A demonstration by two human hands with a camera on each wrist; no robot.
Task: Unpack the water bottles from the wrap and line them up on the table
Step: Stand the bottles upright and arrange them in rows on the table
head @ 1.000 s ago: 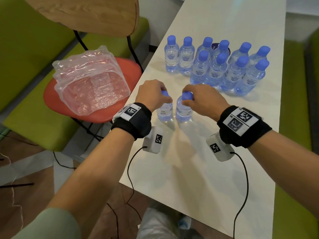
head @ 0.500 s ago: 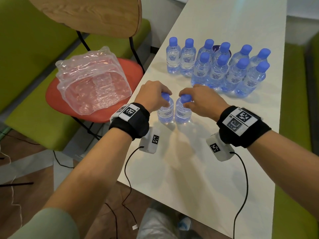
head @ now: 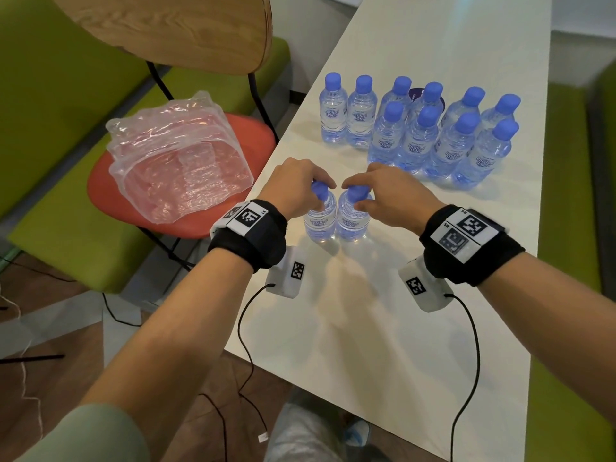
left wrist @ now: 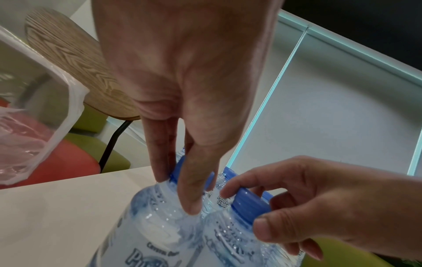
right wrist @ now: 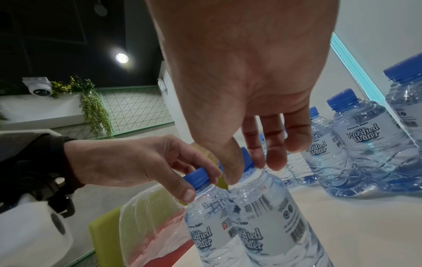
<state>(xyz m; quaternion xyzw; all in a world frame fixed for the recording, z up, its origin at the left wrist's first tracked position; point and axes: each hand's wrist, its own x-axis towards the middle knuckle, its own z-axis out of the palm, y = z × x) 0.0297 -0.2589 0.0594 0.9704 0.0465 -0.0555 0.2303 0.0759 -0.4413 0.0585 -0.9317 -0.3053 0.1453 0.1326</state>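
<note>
Now, hands: both reach to the middle of the head view, each on one bottle top.
Left hand (head: 296, 186): thumb and fingers pinch the blue cap and neck of the left bottle (head: 319, 221).
Right hand (head: 390, 191): thumb and forefinger pinch the cap of the right bottle (head: 354, 221); the other fingers hang curled beside it.
Held pair: upright on the white table (head: 366, 328), sides touching, near its left edge.
Other bottles (head: 420, 128): ten, upright, clustered in two uneven rows in the upper middle of the frame, well apart from the pair.
Plastic wrap (head: 180, 161): crumpled and open, lying on the red chair seat (head: 110, 208) at centre left, off the table.
Wrists: black bands with printed markers, cables trailing down.
</note>
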